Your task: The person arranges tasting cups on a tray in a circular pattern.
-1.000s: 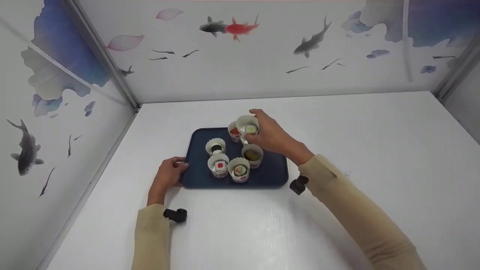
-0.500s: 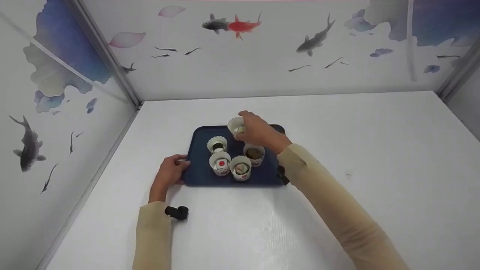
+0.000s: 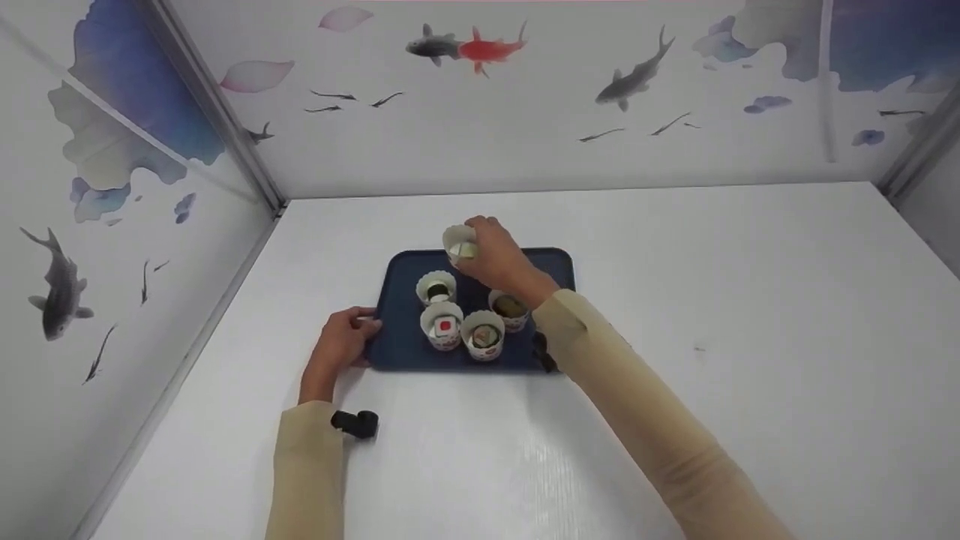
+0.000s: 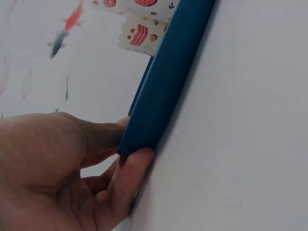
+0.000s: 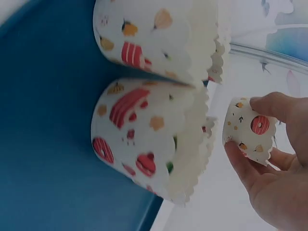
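Note:
A dark blue tray (image 3: pixel 394 341) lies on the white table. At its left edge, my left hand (image 3: pixel 341 341) pinches the rim (image 4: pixel 166 91), thumb above and fingers below in the left wrist view. My right hand (image 3: pixel 496 255) grips a scalloped paper baking cup (image 3: pixel 457 238) with a white and pale green piece inside, above the tray's far edge. Its thumb and fingers span the cup's printed wall (image 5: pixel 248 127) in the right wrist view. On the tray stand cups with a black-banded white piece (image 3: pixel 436 291), a red-dotted white piece (image 3: pixel 445 327), a sushi roll (image 3: pixel 484 337) and something brown (image 3: pixel 510 306).
White panels (image 3: pixel 555 157) with painted fish close off the table's back and left. White tabletop (image 3: pixel 712 300) extends right of the tray and in front of it. My right hand and forearm hide part of the tray's right half.
My right hand has moved left with the baking cup, toward the tray's far left part. A cup with a red piece, seen earlier, is now out of sight. My left hand keeps its grip.

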### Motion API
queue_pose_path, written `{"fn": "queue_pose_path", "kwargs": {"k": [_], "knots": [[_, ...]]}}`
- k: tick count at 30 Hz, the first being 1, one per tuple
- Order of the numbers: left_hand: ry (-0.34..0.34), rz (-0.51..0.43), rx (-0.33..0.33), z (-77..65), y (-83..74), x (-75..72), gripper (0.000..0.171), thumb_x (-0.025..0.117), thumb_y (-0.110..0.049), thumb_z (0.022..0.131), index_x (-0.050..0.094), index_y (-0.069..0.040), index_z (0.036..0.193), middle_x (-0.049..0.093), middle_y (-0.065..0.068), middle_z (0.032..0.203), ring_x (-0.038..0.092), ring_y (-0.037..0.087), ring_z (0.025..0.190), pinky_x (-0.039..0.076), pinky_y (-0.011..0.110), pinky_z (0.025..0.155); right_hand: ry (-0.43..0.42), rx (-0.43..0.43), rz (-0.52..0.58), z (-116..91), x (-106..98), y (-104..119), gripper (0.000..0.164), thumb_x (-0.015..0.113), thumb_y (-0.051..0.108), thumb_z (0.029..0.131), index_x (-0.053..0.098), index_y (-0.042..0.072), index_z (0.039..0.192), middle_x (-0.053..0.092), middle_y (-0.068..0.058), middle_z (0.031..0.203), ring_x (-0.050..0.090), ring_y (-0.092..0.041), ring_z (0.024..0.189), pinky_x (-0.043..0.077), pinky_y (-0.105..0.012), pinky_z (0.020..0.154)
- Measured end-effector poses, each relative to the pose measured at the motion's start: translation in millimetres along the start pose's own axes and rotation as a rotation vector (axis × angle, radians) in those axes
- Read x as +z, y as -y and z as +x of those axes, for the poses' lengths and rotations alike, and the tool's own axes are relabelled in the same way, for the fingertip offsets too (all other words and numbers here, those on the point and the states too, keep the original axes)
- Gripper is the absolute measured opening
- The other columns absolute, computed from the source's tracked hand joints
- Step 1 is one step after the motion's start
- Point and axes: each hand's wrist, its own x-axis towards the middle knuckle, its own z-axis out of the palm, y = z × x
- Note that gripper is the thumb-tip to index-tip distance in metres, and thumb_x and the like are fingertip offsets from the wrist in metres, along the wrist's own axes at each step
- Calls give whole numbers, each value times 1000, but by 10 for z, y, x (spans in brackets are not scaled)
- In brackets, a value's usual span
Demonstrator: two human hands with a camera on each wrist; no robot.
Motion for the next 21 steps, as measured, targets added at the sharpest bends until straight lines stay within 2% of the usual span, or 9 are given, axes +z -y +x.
{"fn": "queue_pose_path", "kwargs": {"k": [9,12,19,21], "knots": [[-43,79,54,-14,17,6,42,53,-17,104,53,-1,142,64,24,123,64,27,102,53,30,80,-65,-23,75,44,93,48,59,68,17,96,42,2,146,47,-18,140,50,-29,126,46,-43,111],[-40,69,47,-14,9,3,42,53,-18,104,53,-1,143,63,25,124,65,27,101,55,31,76,-67,-23,90,59,114,42,58,69,17,95,43,4,146,47,-17,140,50,-29,126,45,-43,112],[-32,68,34,11,11,16,42,53,-19,104,52,-3,143,63,23,125,64,26,103,54,30,78,-34,19,87,90,156,63,59,70,16,95,43,6,146,50,-15,140,50,-28,128,44,-43,114],[-37,58,34,16,8,13,42,53,-19,104,53,-2,143,63,23,124,64,26,100,54,28,73,-23,18,79,101,164,78,59,70,15,95,43,5,146,50,-15,140,50,-28,128,44,-43,114]]}}
